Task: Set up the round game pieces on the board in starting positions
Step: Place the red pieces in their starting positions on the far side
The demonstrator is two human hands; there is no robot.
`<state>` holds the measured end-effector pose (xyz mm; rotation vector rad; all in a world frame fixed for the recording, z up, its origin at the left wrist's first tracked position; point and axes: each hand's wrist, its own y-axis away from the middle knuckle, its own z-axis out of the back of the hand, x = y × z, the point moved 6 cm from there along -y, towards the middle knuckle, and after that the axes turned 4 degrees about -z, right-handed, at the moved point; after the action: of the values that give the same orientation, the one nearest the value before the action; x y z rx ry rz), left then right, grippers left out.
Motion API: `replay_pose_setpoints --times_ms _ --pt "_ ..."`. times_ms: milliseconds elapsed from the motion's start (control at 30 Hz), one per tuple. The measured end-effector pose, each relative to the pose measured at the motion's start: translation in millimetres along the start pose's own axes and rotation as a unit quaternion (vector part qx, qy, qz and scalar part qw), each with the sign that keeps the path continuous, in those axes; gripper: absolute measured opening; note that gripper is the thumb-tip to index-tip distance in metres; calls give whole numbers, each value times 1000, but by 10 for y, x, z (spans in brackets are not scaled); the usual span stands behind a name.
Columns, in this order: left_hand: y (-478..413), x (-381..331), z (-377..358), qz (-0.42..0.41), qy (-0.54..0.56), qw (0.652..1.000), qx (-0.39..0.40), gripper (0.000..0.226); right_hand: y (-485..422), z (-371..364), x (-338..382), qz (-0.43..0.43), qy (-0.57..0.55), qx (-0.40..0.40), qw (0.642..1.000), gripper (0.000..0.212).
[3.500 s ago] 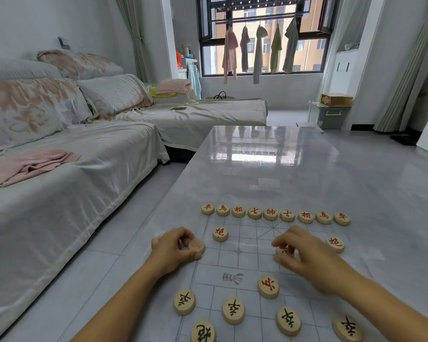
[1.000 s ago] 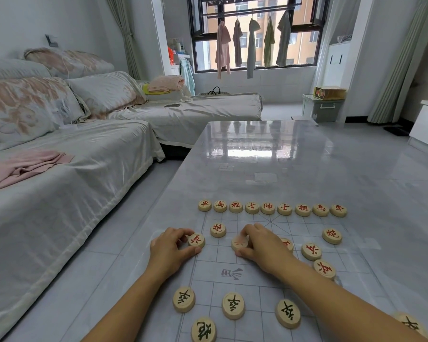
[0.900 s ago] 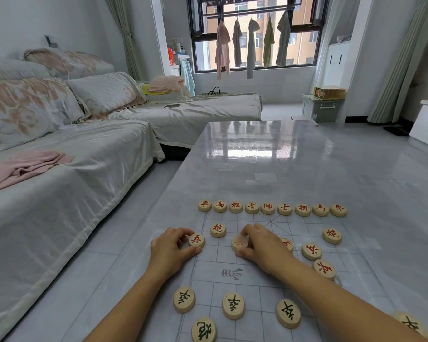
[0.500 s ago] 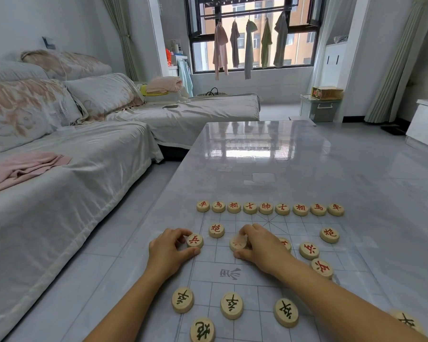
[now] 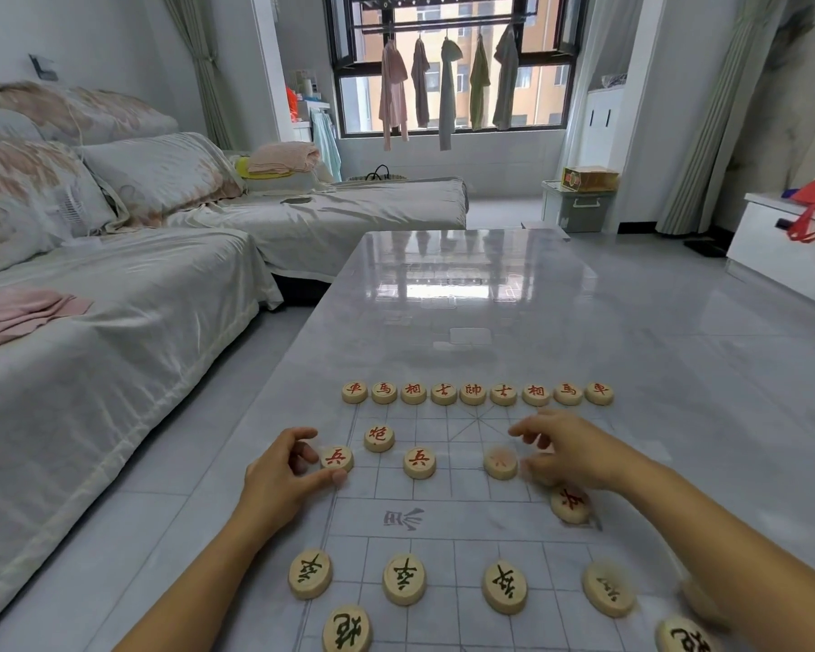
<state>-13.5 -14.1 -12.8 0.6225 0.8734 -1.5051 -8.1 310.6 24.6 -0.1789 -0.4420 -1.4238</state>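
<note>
L hand pinches a red piece marked 兵 at the board's left edge, thumb below, fingers curled over. R hand hovers over board's right-centre, blurred; can't tell if it grips anything. A blurred piece sits at board's centre, second 兵 mid-left, 炮 just beyond. Far row on board's far edge reads 車馬相士帥士相馬車. Black row on board's near side reads 卒. The table runs well past board's far edge; its left rim is near board's left side.
</note>
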Motion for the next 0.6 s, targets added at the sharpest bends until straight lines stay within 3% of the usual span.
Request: replay_pose_setpoints --times_ms 100,367,600 --pt "1 32 -5 3 14 1000 2 57 -15 -161 113 30 34 27 999 53" --pt "-16 92 -15 3 27 1000 0 54 -60 -232 215 56 38 -7 998 46" --pt "-11 85 -14 -1 36 999 -1 52 -73 -259 224 2 5 -11 1000 58"
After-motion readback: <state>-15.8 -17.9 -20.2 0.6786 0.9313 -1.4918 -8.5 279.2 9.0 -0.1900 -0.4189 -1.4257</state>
